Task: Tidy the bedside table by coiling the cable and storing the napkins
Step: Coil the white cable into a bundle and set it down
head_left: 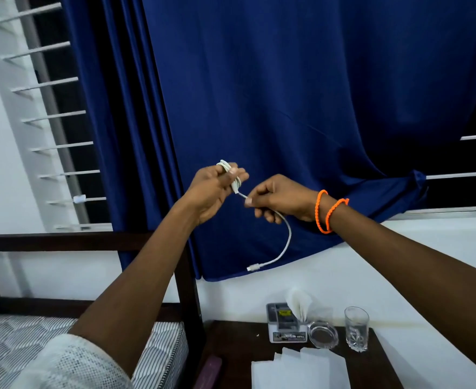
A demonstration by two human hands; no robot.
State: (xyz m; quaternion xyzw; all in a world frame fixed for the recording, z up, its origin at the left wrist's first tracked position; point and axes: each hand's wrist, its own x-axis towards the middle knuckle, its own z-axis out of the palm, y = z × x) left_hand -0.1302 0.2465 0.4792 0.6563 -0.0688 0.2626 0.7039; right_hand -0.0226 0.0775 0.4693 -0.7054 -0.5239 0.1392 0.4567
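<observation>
A white cable (286,242) is held up in front of the blue curtain. My left hand (211,189) grips a small bundle of its loops. My right hand (281,199), with orange bands at the wrist, pinches the strand just below the bundle. The loose tail curves down from that hand and ends in a plug (252,267) hanging free. Several white napkins (298,369) lie spread on the dark bedside table (231,349) at the bottom. More napkins (300,304) stand in a small holder box (283,324) at the table's back.
A round glass dish (323,335) and a drinking glass (356,328) stand beside the holder. A bed with a striped mattress (158,349) and dark wooden frame (186,290) lies to the left. The blue curtain (287,94) covers a barred window behind.
</observation>
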